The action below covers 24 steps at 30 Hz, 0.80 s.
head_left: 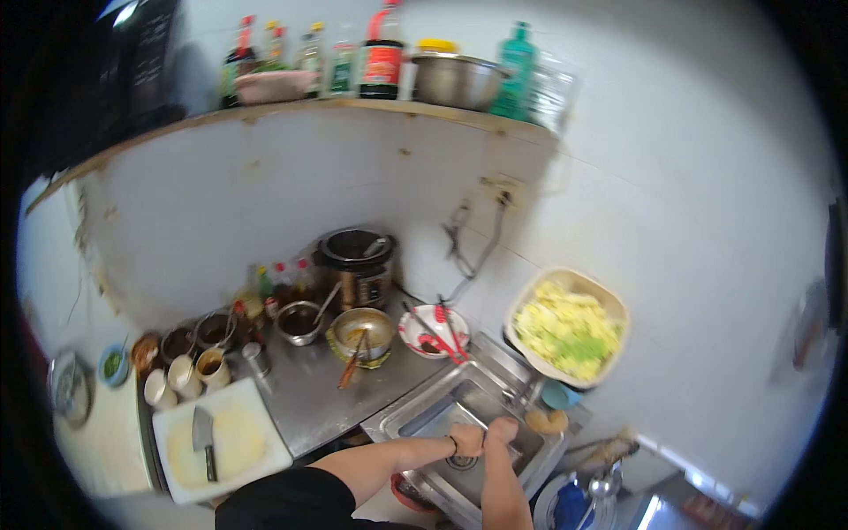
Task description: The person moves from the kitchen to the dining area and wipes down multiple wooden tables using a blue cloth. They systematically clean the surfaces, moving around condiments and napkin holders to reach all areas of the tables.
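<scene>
Both of my hands are together over the steel sink [415, 405]. My left hand [467, 440], with a dark band at the wrist, is closed and pressed against my right hand [502, 431]. The right hand is curled shut too. Whatever lies between the fingers, if anything, is hidden. Just beyond them is the faucet [517, 393]. At the sink's right corner lie a tan, sponge-like lump [546, 421] and a teal cup [560, 395].
A tub of chopped yellow-green cabbage [565, 331] stands behind the sink. Left of it are a red-and-white bowl [415, 323], a metal bowl with chopsticks [375, 329] and a pressure cooker [353, 274]. A cleaver [204, 433] rests on the cutting board [256, 442]. Bottles line the shelf [327, 104].
</scene>
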{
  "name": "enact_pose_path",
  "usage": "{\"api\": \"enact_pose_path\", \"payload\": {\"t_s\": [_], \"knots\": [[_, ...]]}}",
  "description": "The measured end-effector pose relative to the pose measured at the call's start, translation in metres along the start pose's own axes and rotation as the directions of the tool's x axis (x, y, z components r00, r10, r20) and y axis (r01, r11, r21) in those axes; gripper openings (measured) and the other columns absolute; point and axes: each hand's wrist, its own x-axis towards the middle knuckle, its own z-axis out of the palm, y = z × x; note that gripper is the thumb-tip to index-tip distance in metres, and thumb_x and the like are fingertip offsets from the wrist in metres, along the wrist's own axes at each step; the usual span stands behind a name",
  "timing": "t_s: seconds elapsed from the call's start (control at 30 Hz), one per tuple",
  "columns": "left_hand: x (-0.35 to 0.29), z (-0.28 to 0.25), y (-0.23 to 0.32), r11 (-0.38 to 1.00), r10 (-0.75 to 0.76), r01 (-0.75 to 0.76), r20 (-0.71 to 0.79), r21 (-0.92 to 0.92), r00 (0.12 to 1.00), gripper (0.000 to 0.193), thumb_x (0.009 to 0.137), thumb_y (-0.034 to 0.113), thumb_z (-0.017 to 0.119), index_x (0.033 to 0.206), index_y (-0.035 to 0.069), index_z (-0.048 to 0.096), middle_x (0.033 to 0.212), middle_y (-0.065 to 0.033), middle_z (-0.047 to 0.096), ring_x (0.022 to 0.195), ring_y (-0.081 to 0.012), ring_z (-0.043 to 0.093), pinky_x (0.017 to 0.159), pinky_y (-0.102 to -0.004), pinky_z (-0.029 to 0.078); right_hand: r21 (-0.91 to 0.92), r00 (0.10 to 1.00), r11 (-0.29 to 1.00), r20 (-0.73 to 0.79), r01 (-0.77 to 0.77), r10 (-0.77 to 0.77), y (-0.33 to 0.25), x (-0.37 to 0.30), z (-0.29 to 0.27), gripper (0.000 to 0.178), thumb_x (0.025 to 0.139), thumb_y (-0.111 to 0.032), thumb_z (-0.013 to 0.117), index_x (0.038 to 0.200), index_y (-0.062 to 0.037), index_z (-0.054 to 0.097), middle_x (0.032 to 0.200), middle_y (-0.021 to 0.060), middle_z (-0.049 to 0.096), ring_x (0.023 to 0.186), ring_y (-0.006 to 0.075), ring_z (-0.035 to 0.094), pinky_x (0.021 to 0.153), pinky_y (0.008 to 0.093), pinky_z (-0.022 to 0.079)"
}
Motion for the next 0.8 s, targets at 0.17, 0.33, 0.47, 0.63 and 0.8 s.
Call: {"api": "enact_pose_path", "payload": {"t_s": [0.17,0.33,0.47,0.63,0.8], "knots": [[0.031,0.041,-0.054,0.973,0.220,-0.227,0.132,0.039,0.967,0.044,0.076,0.054,0.055,0.094,0.017,0.069,0.090,-0.0121,0.069,0.086,-0.0311,0.066,0.073,-0.0423,0.052,-0.204,0.953,0.955,0.168,-0.216,0.251,-0.094,-0.045,-0.050,0.024,0.077,-0.016,0.059,0.098,-0.0039,0.062,0.093,0.0190,0.067,0.091,0.0383,0.065,0.080,0.0464,0.053],[0.038,0.055,-0.078,0.930,0.248,-0.293,0.211,0.220,0.945,0.051,0.076,0.061,0.053,0.104,0.020,0.067,0.097,-0.0095,0.069,0.094,-0.0295,0.065,0.074,-0.0402,0.052,-0.243,0.927,0.944,0.247,-0.224,0.283,-0.078,-0.039,-0.050,0.028,0.085,-0.018,0.047,0.097,-0.0013,0.066,0.102,0.0196,0.066,0.094,0.0353,0.065,0.082,0.0450,0.052],[-0.011,0.010,0.017,0.905,0.183,-0.273,0.282,0.327,0.942,0.054,0.077,0.061,0.053,0.112,0.021,0.064,0.100,-0.0106,0.069,0.094,-0.0314,0.065,0.077,-0.0396,0.052,-0.236,0.946,0.970,0.294,-0.062,0.132,-0.050,-0.050,-0.091,0.027,0.085,-0.017,0.047,0.096,-0.0025,0.067,0.099,0.0203,0.067,0.093,0.0350,0.065,0.080,0.0458,0.052],[0.038,0.039,0.010,0.774,0.387,-0.245,0.130,-0.584,0.913,0.052,0.077,0.036,0.072,0.112,0.000,0.057,0.093,-0.0078,0.068,0.084,-0.0247,0.065,0.067,-0.0363,0.051,-0.032,0.968,0.999,0.253,0.010,-0.001,-0.071,-0.042,-0.176,0.054,0.084,-0.043,0.057,0.114,0.0020,0.051,0.109,0.0260,0.060,0.101,0.0395,0.058,0.084,0.0467,0.047],[-0.058,0.057,0.239,0.556,0.516,0.050,0.392,-0.830,0.762,0.053,0.084,0.030,0.070,0.122,0.002,0.047,0.090,-0.0053,0.061,0.061,-0.0100,0.055,0.050,-0.0230,0.042,0.283,0.958,0.942,0.266,-0.180,0.103,0.048,-0.033,-0.352,0.064,0.076,-0.054,0.066,0.108,0.0004,0.063,0.108,0.0171,0.064,0.100,0.0285,0.060,0.085,0.0369,0.047]]}}
